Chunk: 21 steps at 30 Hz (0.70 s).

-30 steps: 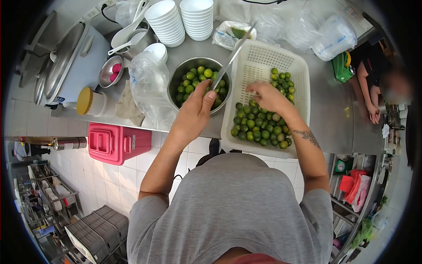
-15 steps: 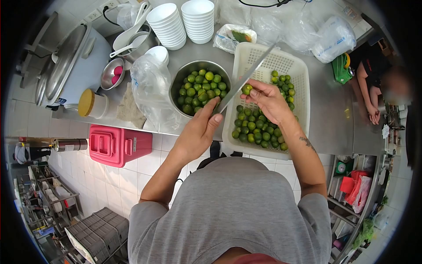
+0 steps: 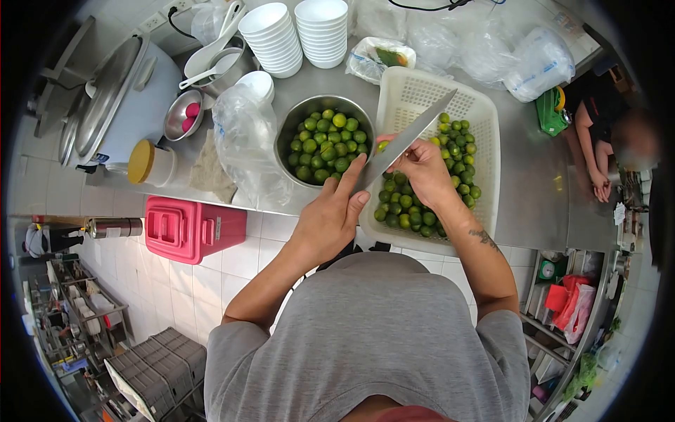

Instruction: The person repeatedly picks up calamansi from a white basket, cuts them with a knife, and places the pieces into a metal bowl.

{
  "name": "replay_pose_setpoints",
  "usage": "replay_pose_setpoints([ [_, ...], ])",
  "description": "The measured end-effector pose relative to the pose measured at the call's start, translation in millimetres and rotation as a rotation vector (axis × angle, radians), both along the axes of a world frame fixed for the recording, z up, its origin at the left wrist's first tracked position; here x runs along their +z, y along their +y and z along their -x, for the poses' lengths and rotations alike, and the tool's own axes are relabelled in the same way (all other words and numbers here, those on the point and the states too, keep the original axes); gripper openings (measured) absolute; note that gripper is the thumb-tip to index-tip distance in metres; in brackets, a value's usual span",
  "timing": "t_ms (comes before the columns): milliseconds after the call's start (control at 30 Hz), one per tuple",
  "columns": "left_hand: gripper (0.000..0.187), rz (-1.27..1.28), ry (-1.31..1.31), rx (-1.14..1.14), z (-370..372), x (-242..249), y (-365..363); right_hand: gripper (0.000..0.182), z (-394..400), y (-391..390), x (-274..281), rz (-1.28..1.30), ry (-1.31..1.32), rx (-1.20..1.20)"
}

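Observation:
My left hand [image 3: 325, 221] is closed around the handle of a large knife [image 3: 416, 132], index finger stretched along it, over the gap between bowl and basket. The broad blade points up and right across the basket. In my right hand [image 3: 427, 174], a small green lime [image 3: 382, 146] is pinched by the fingertips, right at the blade and partly covered by it. A steel bowl [image 3: 280, 151] full of limes stands at the left. Under my right hand lies a white perforated basket [image 3: 489, 204] with many loose limes [image 3: 460, 158] in its right and near parts.
Stacks of white bowls [image 3: 271, 39], a clear plastic bag [image 3: 242, 141] and a yellow-lidded tub [image 3: 143, 163] stand on the steel counter [image 3: 531, 162]. A pink bin [image 3: 184, 228] is on the floor. Another person's hands [image 3: 601, 186] rest at the counter's right end.
The knife has turned, showing more of its flat face, with its tip farther right and lower. My right hand has brought the lime left and behind the blade. The view shifted slightly.

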<state>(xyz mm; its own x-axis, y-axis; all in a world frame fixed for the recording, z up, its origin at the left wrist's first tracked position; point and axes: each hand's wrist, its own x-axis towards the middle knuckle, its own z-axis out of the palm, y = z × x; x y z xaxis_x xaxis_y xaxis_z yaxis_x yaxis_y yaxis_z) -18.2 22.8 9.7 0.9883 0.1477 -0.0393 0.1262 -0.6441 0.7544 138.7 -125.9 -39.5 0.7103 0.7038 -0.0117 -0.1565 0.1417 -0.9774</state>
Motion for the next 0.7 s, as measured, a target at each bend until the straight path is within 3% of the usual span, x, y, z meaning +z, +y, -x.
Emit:
replay_pose_setpoints([
  [367,0.044,0.182,-0.053,0.001,-20.3,-4.1,3.4,0.023,9.1,4.5,-4.5,0.048,0.007,0.159],
  [500,0.045,0.245,0.01,0.008,-22.4,8.9,9.5,0.024,6.6,5.0,20.4,0.013,0.101,0.17],
  [600,0.048,0.18,-0.003,0.075,-25.8,-3.3,19.4,0.026,-37.9,-1.8,19.0,0.342,-0.336,-0.061],
  [667,0.051,0.132,-0.086,0.113,-27.7,-8.4,24.5,0.031,-93.3,-16.0,-9.1,0.789,-0.795,-0.286],
  [700,0.053,0.152,-0.072,0.144,-27.8,-6.6,24.9,0.031,-112.0,-21.7,-19.5,1.007,-0.868,-0.342],
])
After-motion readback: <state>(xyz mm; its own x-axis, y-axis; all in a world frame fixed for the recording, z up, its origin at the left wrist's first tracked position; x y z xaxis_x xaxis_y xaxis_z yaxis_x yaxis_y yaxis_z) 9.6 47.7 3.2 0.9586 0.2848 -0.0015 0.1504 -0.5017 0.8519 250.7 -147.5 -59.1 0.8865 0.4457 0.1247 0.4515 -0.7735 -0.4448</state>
